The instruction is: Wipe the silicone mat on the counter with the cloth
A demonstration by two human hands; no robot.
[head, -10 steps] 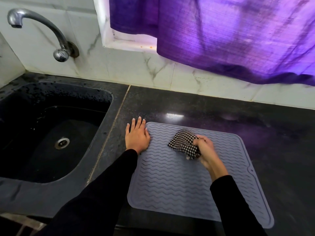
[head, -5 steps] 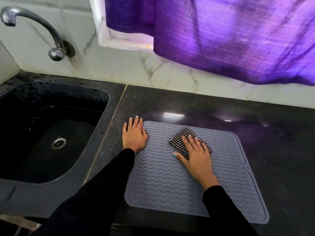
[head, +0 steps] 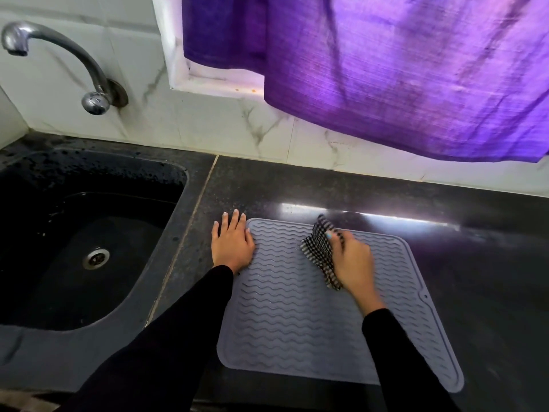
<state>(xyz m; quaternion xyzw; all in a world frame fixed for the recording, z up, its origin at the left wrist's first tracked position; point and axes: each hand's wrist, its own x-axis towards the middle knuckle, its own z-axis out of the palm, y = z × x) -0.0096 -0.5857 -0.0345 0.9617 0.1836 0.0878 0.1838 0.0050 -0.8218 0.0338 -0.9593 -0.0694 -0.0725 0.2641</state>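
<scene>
Checked black-and-white cloth (head: 319, 251) is bunched under our right hand (head: 353, 263); its fingers (head: 337, 237) curl round the cloth and press it on the far part of the grey silicone mat (head: 297, 316). They look blurry, so we cannot tell each one apart. Our left hand (head: 231, 243) lies flat with straight fingers (head: 234, 218) at the mat's far left corner, partly on the dark tabletop (head: 475, 278), and holds nothing. We think we are in the middle of wiping. Next we should rub the cloth over the near part of the mat, pressing down while the left hand keeps the mat from sliding
</scene>
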